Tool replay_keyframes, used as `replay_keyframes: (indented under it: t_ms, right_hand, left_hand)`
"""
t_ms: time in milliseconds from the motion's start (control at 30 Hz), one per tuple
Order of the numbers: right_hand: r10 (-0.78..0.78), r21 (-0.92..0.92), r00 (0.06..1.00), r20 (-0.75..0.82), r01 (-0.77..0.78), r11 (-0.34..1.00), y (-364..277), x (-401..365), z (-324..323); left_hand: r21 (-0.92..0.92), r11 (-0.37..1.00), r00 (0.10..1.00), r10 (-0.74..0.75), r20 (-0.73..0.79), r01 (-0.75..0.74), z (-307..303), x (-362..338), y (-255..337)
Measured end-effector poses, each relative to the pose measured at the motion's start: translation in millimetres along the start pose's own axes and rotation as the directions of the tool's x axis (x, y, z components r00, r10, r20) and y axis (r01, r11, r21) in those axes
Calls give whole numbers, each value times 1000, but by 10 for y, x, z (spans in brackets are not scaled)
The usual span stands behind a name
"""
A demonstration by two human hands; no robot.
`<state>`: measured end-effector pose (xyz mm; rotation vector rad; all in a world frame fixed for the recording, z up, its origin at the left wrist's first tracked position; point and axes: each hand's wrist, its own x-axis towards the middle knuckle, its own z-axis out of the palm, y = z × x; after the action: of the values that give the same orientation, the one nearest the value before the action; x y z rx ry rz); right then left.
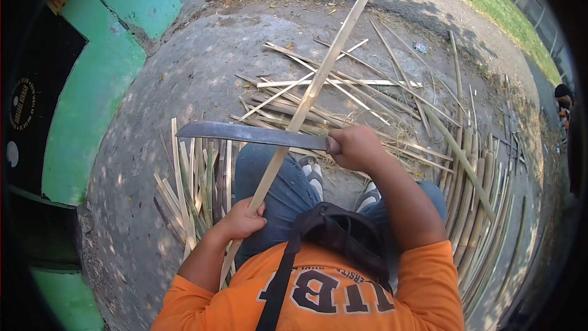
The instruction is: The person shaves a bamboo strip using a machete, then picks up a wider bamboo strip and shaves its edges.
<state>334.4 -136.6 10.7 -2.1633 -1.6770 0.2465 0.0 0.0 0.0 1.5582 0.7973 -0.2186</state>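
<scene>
My right hand (356, 148) is wrapped round the handle of a machete (251, 135), whose long dark blade points left. The blade lies across a long pale bamboo strip (312, 89), overlapping it at about its middle in this view. Lower down, my left hand (242, 219) grips that strip in a closed fist over my thigh. The strip slants from beside my left forearm up and away to the right, its far end raised over the pile. A black bag (343, 233) hangs by a strap on my front.
Crossed bamboo strips (343, 83) lie in a heap ahead of my feet. Upright-looking bundles of strips (199, 178) sit at my left, and bamboo poles (471, 190) at my right. A green wall (92, 104) stands on the far left. Concrete ground (165, 79) runs to a road.
</scene>
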Motion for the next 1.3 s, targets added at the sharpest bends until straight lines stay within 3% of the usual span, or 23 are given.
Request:
replay_keyframes:
  t_ms: [167, 333, 533, 633, 767, 900, 1033, 1133, 1233, 1300]
  right_hand:
    - [-131, 60, 991, -4, 131, 990, -200, -81, 151]
    - [52, 41, 995, -88, -49, 998, 87, 68, 101]
    - [-7, 32, 991, -132, 12, 999, -23, -21, 23]
    - [-83, 34, 994, -76, 86, 996, -84, -39, 116]
    - [7, -2, 999, -34, -7, 1000, -55, 18, 5]
    - [163, -33, 983, -88, -167, 985, 125, 82, -6]
    - [78, 34, 989, -127, -74, 997, 75, 24, 35]
    - [-14, 19, 1000, -26, 14, 1000, -144, -39, 31]
    - [-115, -5, 992, -45, 115, 993, -187, -31, 110]
    - [51, 40, 995, -89, -47, 998, 6, 48, 25]
  left_hand:
    - [26, 999, 1000, 22, -20, -22, 37, -53, -67]
    - [46, 999, 999, 5, -43, -3, 25, -23, 29]
    - [53, 999, 999, 2, -44, 1, 34, 4, 19]
    - [45, 999, 999, 8, -43, -6, 70, 15, -22]
    - [61, 998, 999, 13, -50, -10, 67, 7, 14]
    - [63, 997, 998, 37, -54, -34, 71, 6, 48]
    - [51, 999, 999, 14, -45, -12, 58, -7, 67]
    - [40, 999, 999, 8, -46, -7, 84, -7, 35]
    - [46, 999, 998, 24, -52, -21, 72, 13, 50]
    - [48, 999, 998, 22, -60, -19, 78, -24, 11]
